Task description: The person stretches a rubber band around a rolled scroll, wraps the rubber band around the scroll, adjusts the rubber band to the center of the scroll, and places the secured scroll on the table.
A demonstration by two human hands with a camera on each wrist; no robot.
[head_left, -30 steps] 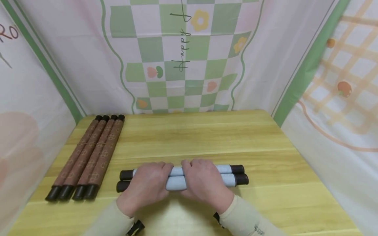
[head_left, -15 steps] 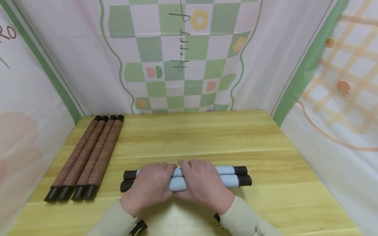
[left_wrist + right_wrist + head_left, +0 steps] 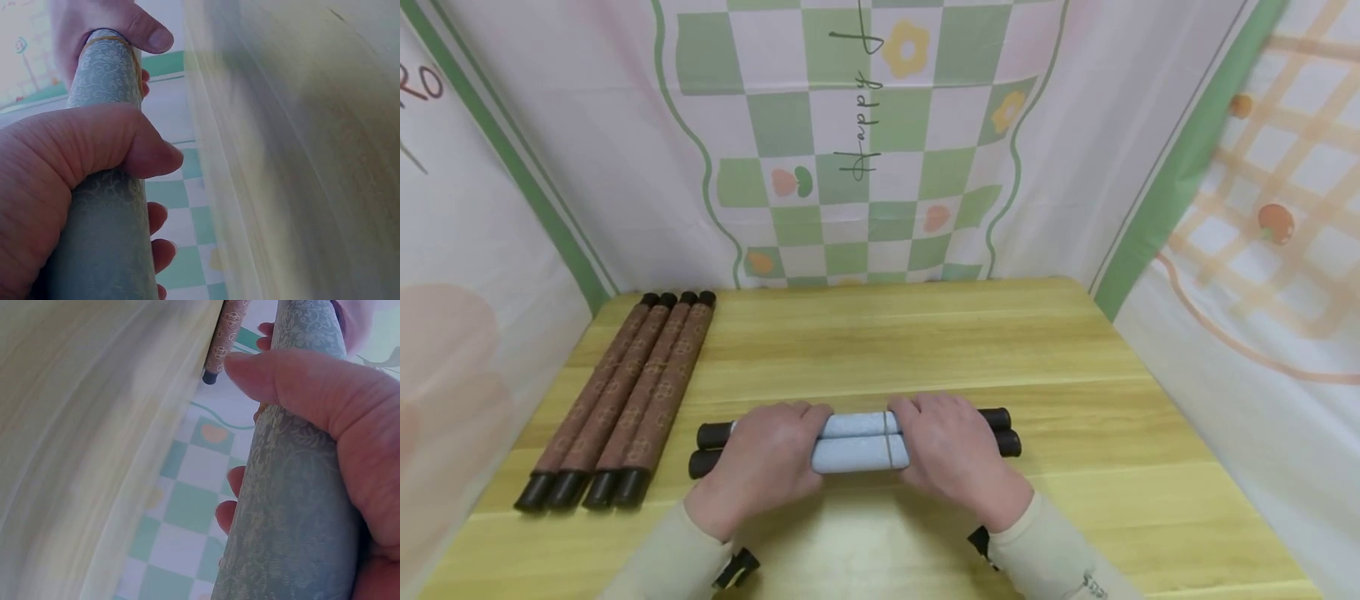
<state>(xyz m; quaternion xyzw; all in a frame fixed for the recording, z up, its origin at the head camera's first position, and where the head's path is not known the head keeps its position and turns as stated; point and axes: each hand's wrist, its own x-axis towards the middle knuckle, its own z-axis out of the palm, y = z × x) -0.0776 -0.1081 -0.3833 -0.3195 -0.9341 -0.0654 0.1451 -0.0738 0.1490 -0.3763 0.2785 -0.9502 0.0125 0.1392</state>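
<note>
Two light-blue patterned hanging scrolls, rolled up with black end knobs, lie side by side across the front of the table. My left hand grips both left of the middle, its thumb on the near side and fingers wrapped around the far side. On the right half, my right hand holds them the same way. A thin tan rubber band circles the pair just left of the right hand. In both wrist views the rolls are raised off the tabletop.
Several brown patterned scrolls with black ends lie side by side at the table's left. The yellow wooden table reaches back to a checked green-and-white curtain. Printed cloth hangs at both sides.
My hands have moved farther apart; the right one shifted right along the scrolls, and the rubber band now shows between them. The scrolls moved slightly left and away from me.
</note>
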